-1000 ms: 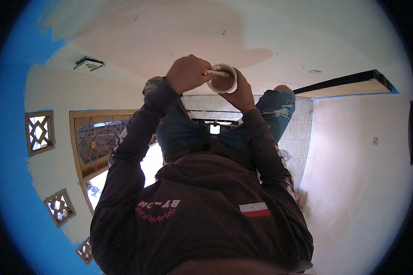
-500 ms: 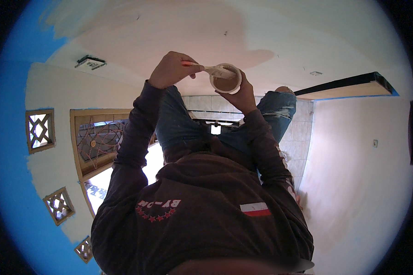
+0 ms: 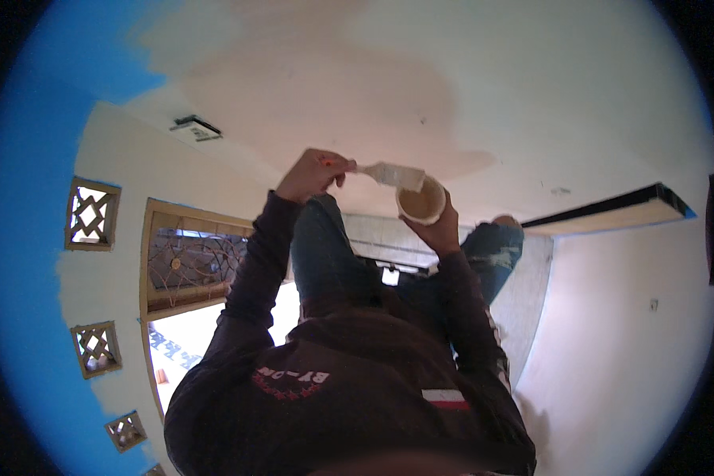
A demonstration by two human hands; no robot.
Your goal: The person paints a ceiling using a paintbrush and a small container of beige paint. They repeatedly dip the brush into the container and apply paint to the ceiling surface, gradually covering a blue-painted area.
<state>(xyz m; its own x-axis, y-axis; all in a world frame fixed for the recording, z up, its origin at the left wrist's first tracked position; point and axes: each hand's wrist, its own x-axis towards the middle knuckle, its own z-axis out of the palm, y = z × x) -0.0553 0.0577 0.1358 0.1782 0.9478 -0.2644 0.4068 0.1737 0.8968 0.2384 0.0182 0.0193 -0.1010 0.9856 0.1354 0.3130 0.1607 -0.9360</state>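
Note:
My left hand [image 3: 317,174] is closed on the handle of a flat paintbrush [image 3: 399,175], and a bit of orange shows at the fingers. The brush points to the right, its broad pale end at the upper left rim of a white cup [image 3: 422,216]. Whether the bristles touch the rim, I cannot tell. My right hand [image 3: 443,228] is wrapped round the cup from its right and lower side, tilting its mouth into view. Inside is something beige, like paint, its surface blurred.
Beyond my hands spreads a whitish surface with a pinkish patch [image 3: 357,95]. Blue paint [image 3: 24,238] covers the left edge. A wooden door frame [image 3: 147,278] and lattice vents [image 3: 93,214] are on the left. A black-edged ledge [image 3: 611,208] juts out at right, above a pale wall [image 3: 619,317].
The brush has come up out of the cup to its upper left rim. Both hands, with the surroundings, sit lower and further right in the view.

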